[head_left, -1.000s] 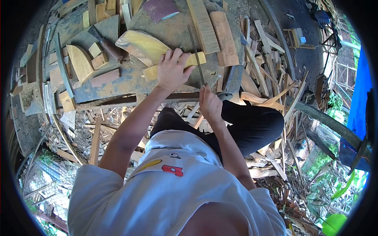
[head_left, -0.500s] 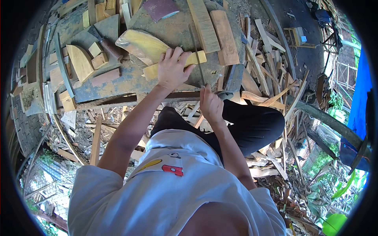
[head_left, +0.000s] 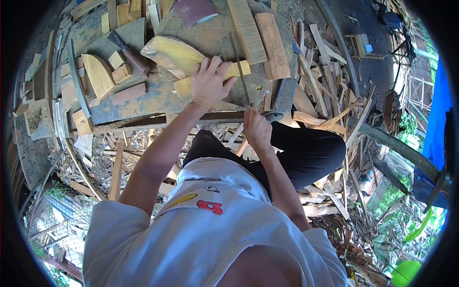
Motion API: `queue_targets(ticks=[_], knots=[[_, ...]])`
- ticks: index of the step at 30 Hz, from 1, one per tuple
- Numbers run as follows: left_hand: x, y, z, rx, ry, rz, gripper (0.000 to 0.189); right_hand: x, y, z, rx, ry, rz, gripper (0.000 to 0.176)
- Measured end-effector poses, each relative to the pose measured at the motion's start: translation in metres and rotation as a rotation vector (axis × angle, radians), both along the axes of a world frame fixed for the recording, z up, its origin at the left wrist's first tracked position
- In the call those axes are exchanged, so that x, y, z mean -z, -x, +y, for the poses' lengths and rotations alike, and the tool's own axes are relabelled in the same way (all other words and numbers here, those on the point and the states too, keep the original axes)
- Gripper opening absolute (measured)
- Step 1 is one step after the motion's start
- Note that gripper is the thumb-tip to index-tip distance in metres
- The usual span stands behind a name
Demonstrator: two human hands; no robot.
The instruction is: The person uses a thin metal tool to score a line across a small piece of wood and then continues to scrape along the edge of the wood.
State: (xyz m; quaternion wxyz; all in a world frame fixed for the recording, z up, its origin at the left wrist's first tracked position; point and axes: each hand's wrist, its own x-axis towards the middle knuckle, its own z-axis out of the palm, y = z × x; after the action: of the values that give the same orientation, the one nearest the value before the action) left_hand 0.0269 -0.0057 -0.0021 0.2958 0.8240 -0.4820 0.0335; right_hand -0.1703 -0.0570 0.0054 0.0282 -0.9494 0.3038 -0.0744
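Note:
My left hand (head_left: 210,82) presses down on a narrow yellow wood strip (head_left: 243,70) that lies across the worktable (head_left: 158,106), its fingers wrapped over the far edge. A curved yellow wood piece (head_left: 173,53) lies just beyond that hand, close to the strip. My right hand (head_left: 257,128) is closed around the near end of a thin dark saw-like blade (head_left: 237,55). The blade points away from me and crosses the strip near its right end. Whatever handle it has is hidden in my fist.
Two wood boards (head_left: 246,31) (head_left: 273,45) lie right of the blade. A brown sanding sheet (head_left: 195,10) is at the far side. Left are a wooden-handled tool (head_left: 135,59), a curved wood piece (head_left: 97,75) and small blocks. Wood scraps (head_left: 330,86) cover the ground.
My right hand and the blade have shifted slightly toward me. The left hand and the strip look unchanged.

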Motion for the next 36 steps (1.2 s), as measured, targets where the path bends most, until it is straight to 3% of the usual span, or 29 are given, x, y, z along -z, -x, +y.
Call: queue_targets(ticks=[6,12,14,17,20,23,27,31,36], knots=[[0.002,-0.001,-0.001,-0.001,-0.004,-0.015,0.042,0.000,-0.060,-0.026,0.085,-0.207,-0.023,0.029],[-0.001,-0.001,-0.001,-0.002,-0.009,-0.016,0.043,-0.006,0.002,-0.002,-0.003,-0.011,-0.030,0.024],[-0.001,0.000,0.000,0.003,-0.004,-0.029,0.043,-0.015,-0.007,-0.001,0.003,0.031,-0.022,0.021],[-0.001,-0.001,-0.002,0.006,-0.007,-0.023,0.043,-0.010,-0.040,-0.019,0.062,-0.123,0.047,0.019],[-0.001,0.000,0.001,0.006,-0.004,-0.024,0.043,-0.003,-0.062,-0.025,0.006,0.018,-0.131,0.020],[-0.002,-0.001,0.001,0.010,-0.029,-0.037,0.043,-0.010,-0.054,-0.024,0.066,-0.198,-0.031,0.021],[-0.002,0.000,0.001,0.008,-0.042,-0.044,0.043,-0.029,-0.012,-0.009,0.046,-0.169,0.048,0.021],[-0.002,0.000,0.000,0.010,-0.047,-0.054,0.043,-0.034,-0.024,-0.013,0.038,-0.178,0.137,0.022],[0.000,-0.001,0.000,0.016,-0.054,-0.053,0.043,-0.001,-0.056,-0.026,0.025,-0.050,-0.035,0.021]])
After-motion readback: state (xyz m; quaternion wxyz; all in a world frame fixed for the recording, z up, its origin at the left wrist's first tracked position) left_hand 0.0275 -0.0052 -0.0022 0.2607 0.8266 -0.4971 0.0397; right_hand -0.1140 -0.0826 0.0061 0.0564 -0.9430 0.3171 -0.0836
